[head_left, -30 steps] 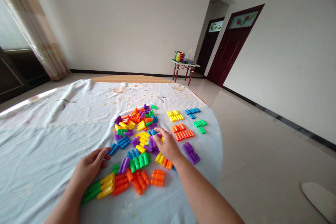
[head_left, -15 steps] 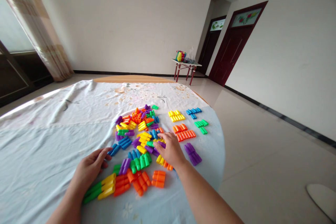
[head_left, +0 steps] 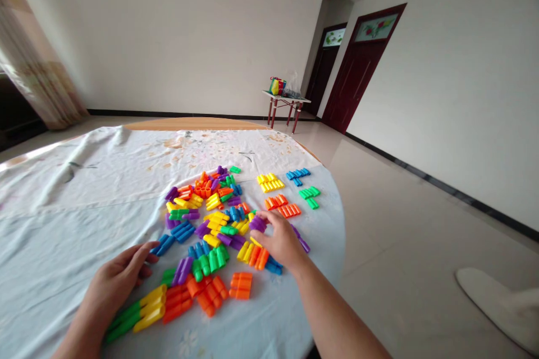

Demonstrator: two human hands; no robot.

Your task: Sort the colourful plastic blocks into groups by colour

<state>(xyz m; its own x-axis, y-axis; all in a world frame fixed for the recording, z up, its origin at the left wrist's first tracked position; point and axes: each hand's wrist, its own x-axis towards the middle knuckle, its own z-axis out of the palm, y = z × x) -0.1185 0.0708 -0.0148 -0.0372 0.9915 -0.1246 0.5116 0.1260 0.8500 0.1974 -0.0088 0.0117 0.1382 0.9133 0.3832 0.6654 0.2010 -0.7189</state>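
Well, our right hand (head_left: 278,235) holds a purple block (head_left: 257,224) between thumb and fingertips, the gap between them narrow, just above the right side of the heap (head_left: 217,219) of mixed blocks. Right beside the hand, at 6 o'clock from it, lies a dark blue block (head_left: 274,266), and at 8 o'clock a joined yellow and orange run (head_left: 252,256).

At 12 o'clock from that hand we have an orange group (head_left: 283,206), then a yellow group (head_left: 270,182) beyond it; a blue group (head_left: 298,175) sits at 1 o'clock and a green group (head_left: 310,196) at 2. Purple pieces (head_left: 302,239) at 3 are partly hidden by the hand.

Well apart, at 9 o'clock, our left hand (head_left: 122,270) rests half curled, its fingertips at the end of a blue piece (head_left: 164,244); we cannot tell whether it grips it. At 5 o'clock from this hand lies a long green and yellow piece (head_left: 141,312).

Under everything we see a pale cloth (head_left: 278,322) on a round wooden table (head_left: 197,123). Further off, at 12 o'clock, a small table (head_left: 290,99) bears a colourful bag (head_left: 278,86); a dark red door (head_left: 353,76) stands at 1.
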